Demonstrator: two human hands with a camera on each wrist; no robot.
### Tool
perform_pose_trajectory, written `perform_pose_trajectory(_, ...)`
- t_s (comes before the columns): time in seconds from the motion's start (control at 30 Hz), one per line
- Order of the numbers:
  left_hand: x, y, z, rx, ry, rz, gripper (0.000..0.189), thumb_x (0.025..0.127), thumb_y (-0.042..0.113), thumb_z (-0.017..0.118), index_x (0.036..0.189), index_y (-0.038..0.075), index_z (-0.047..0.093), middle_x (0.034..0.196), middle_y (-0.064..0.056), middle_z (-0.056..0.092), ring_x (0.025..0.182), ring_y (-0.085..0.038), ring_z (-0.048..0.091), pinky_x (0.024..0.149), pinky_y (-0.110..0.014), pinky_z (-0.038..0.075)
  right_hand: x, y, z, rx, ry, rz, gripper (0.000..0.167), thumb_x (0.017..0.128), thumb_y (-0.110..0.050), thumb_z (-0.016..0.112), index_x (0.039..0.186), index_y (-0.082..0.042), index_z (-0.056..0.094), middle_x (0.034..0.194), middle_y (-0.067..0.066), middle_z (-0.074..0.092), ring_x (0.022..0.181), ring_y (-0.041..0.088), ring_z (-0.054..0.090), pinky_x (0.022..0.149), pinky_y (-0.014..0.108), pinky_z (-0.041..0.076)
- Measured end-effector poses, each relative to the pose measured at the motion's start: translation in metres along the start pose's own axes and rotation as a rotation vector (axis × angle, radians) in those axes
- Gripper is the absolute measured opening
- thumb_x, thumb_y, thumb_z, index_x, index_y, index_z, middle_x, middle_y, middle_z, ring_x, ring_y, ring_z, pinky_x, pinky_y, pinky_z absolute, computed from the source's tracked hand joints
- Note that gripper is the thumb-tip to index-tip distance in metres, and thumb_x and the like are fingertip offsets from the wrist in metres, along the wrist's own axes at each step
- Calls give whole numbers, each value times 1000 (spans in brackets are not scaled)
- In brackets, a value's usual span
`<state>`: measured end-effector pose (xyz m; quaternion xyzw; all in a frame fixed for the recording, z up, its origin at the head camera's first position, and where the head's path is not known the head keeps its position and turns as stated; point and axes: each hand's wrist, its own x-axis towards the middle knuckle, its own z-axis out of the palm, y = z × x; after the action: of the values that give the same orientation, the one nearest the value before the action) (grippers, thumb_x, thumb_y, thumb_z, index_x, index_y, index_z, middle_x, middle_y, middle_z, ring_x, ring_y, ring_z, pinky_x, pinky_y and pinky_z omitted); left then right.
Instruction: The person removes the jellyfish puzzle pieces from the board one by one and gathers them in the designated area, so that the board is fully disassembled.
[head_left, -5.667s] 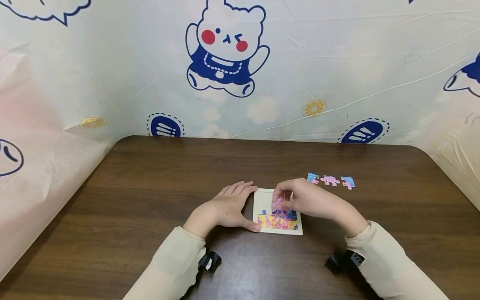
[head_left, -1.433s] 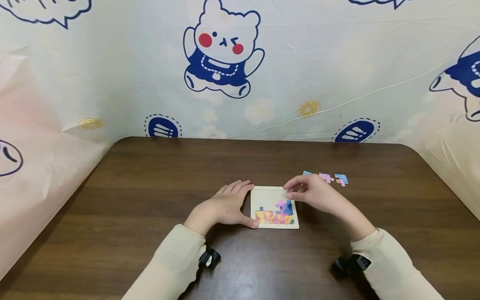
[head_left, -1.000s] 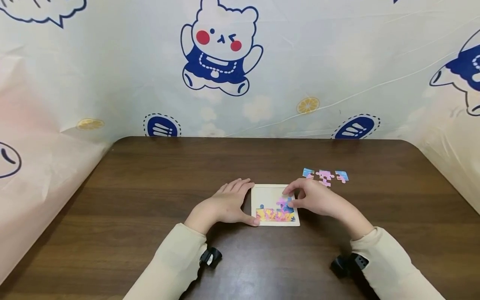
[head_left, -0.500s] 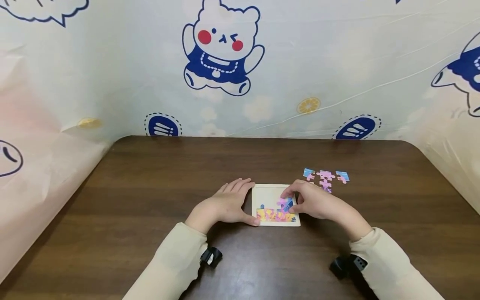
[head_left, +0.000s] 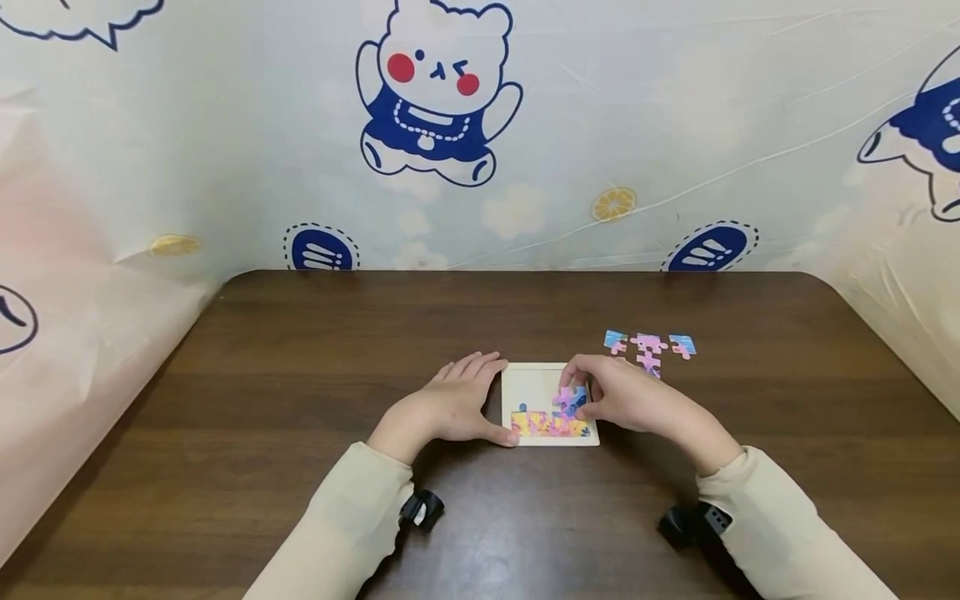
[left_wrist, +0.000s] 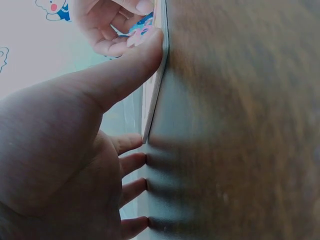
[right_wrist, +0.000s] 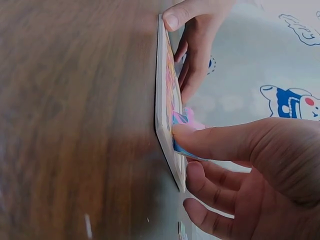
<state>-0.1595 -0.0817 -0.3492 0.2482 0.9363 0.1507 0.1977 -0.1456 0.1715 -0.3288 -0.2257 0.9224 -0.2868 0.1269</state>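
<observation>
A pale, square puzzle tray (head_left: 531, 385) lies on the brown table. A yellow-and-pink row of puzzle pieces (head_left: 536, 424) fills its near part. My left hand (head_left: 442, 410) rests at the tray's left side, fingers spread and straight, with the thumb on the near corner and the index finger touching the far one. At the tray's right side my right hand (head_left: 633, 395) pinches a blue-and-pink puzzle piece (head_left: 572, 400). That piece is tilted up from the tray in the right wrist view, the thumb (right_wrist: 195, 140) on its face. My right fingertips are partly hidden in the head view.
Beyond my right hand lie several loose pieces: a blue-and-pink piece (head_left: 615, 340), a pink piece (head_left: 649, 342), another blue-cornered piece (head_left: 682, 345) and a pink-purple piece (head_left: 649, 363) just below the pink one. A patterned curtain (head_left: 555, 167) hangs behind the table.
Earlier my right hand held a pink piece over the tray; a pink-purple piece now lies with the loose ones. My right hand has come to the blue-and-pink piece. The left hand stays.
</observation>
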Motion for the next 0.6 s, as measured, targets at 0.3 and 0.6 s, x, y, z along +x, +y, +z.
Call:
perform_pose_trajectory(0.3, 0, 4, -2, 11, -12, -5, 108, 78, 63, 74, 158, 14, 20, 165, -4, 14, 151, -26, 8, 120, -49, 10, -1, 2, -3, 7, -42, -19, 19, 85, 1, 75, 96, -10, 65, 84, -2, 63, 75, 15, 53, 68, 29, 48)
perform_pose_trajectory(0.6, -3, 7, -6, 9, -17, -13, 107, 80, 62, 73, 159, 14, 19, 165, -3, 13, 151, -26, 7, 120, -48, 9, -4, 5, -15, 42, -4, -40, 10, 91, 0, 69, 96, -8, 66, 91, 1, 68, 86, 15, 62, 79, 35, 53)
